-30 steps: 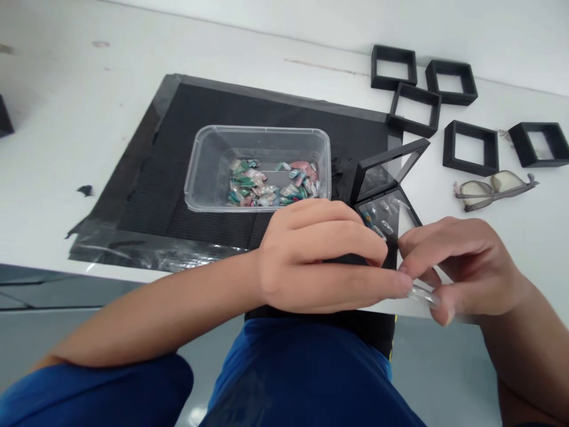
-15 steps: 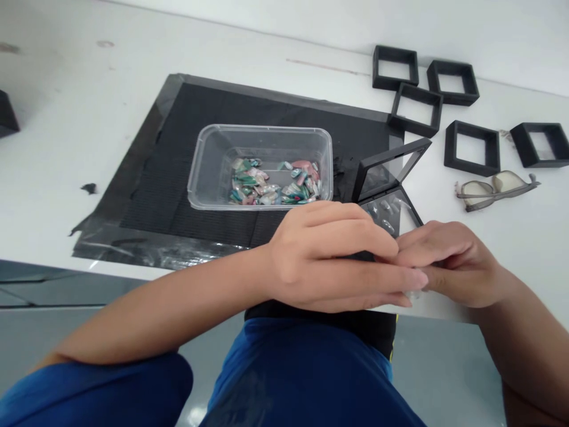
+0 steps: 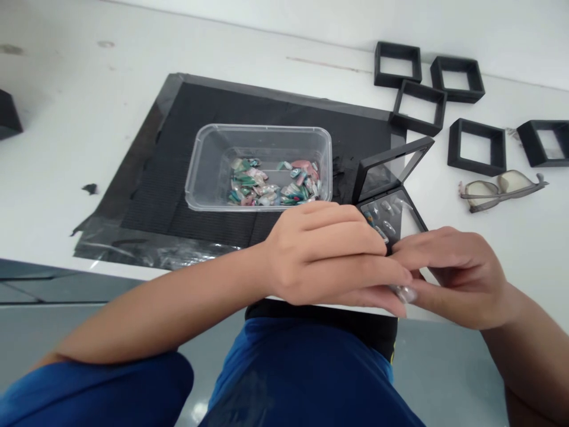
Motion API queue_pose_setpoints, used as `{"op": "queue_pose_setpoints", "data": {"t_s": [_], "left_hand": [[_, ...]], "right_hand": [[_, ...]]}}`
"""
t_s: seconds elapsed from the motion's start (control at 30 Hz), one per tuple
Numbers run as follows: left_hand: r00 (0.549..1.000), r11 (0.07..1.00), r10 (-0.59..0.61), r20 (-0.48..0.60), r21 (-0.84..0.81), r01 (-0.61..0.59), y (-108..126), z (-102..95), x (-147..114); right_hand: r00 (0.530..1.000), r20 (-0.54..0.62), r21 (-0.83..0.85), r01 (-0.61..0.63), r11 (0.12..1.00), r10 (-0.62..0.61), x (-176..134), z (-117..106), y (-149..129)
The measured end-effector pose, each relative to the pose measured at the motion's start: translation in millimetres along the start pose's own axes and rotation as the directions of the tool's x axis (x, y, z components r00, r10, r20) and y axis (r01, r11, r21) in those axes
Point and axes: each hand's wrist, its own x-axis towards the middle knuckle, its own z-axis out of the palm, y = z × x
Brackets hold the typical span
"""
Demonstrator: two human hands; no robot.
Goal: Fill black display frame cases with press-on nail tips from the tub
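Note:
My left hand (image 3: pixel 333 252) is closed, thumb and fingers pinching a small shiny silver press-on nail (image 3: pixel 405 293). Facing it, my right hand (image 3: pixel 453 273) is also closed, and its fingertips grip the other side of this nail. Just beyond the hands, a black hinged display case (image 3: pixel 396 165) stands with its lid raised. Silvery press-on nails (image 3: pixel 387 227) lie in its lower half, partly covered by my left hand. Left of it, a clear plastic tub (image 3: pixel 207 139) holds many green, pink and pearly press-on nails (image 3: pixel 249 181).
Under the tub lies a black ribbed mat (image 3: pixel 155 210) with taped edges. Several black square frames (image 3: pixel 478 163) are at the back right, near a pair of glasses (image 3: pixel 502 193). A black scrap (image 3: pixel 90 188) and a dark block (image 3: pixel 8 114) are on the left.
My right hand has moved slightly down and right, its fingers opening a gap from my left fingers. More of the silver nail and of the case's lower half shows.

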Motion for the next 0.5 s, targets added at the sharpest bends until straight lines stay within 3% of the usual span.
{"op": "queue_pose_setpoints", "data": {"t_s": [0.27,0.5], "left_hand": [[0.997,0.997,0.077,0.030,0.027,-0.078,-1.7,-2.9,-1.3],[0.992,0.995,0.100,0.078,0.013,-0.101,3.1,-7.4,-3.3]], "right_hand": [[0.999,0.045,-0.029,0.022,0.999,-0.021,0.7,1.2,-4.7],[0.991,0.058,-0.207,0.130,0.970,-0.120,-0.7,1.1,3.1]]}}
